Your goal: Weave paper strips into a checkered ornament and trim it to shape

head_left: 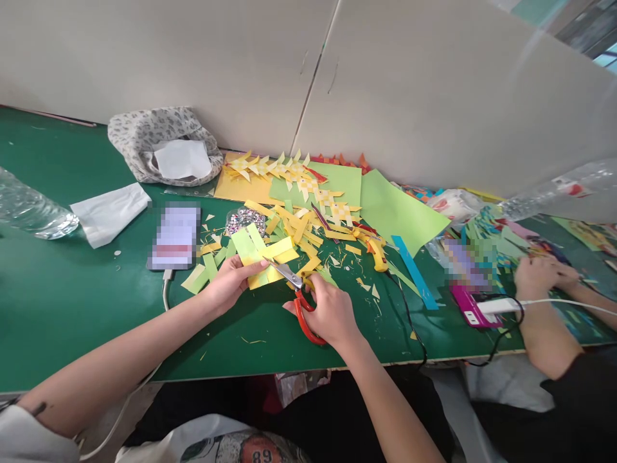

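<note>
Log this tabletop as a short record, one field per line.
Left hand: pinches yellow-green paper
Right hand: grips red-handled scissors, blades at the paper
Table: green, strewn with paper strips
Toward the back: woven paper shapes on coloured sheets
Left side: phone plugged into a white cable; cloth bag with white paper in its opening; clear bottle
Right side: yellow glue gun; blue strip
Neighbour: another person's hand near a magenta power strip
</note>
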The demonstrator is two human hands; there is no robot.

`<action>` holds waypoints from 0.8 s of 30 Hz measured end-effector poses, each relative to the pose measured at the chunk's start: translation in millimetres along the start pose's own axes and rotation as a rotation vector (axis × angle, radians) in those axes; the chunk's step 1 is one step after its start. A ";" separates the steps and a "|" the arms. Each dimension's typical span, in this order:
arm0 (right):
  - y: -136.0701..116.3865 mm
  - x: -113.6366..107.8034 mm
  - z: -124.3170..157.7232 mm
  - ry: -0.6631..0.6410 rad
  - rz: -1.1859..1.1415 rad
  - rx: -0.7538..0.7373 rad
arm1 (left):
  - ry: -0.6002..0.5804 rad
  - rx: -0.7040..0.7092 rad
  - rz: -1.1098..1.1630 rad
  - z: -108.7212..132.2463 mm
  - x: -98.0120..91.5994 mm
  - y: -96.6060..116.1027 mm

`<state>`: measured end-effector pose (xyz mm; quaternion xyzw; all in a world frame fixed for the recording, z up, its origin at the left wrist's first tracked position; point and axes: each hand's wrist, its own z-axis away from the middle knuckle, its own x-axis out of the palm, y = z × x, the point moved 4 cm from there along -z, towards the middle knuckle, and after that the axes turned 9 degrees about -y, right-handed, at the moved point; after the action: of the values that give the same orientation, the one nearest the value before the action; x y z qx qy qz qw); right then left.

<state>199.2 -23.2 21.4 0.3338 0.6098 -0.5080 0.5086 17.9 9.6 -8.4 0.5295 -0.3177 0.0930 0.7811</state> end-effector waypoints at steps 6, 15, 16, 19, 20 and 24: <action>13.6 -4.2 -0.9 0.025 -0.170 0.069 | 0.128 0.108 0.020 -1.2 -7.2 6.9; 13.1 9.6 -4.8 0.166 -1.109 0.186 | -0.031 -0.110 -0.259 5.3 8.4 -9.8; 11.3 11.0 -5.1 0.172 -1.130 0.176 | -0.047 -0.125 -0.284 5.9 9.6 -10.9; 8.5 11.3 -5.1 0.182 -1.101 0.151 | -0.074 -0.149 -0.328 6.5 10.6 -11.3; 8.3 10.4 -5.0 0.186 -1.075 0.148 | -0.078 -0.152 -0.328 6.4 10.4 -11.1; 10.2 7.1 -4.5 0.214 -0.997 0.171 | -0.085 -0.155 -0.277 6.4 10.4 -12.1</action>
<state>205.5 -17.0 11.6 0.0930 0.6996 -0.6998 0.1105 29.3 -3.2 -10.0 0.5096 -0.2808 -0.0628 0.8109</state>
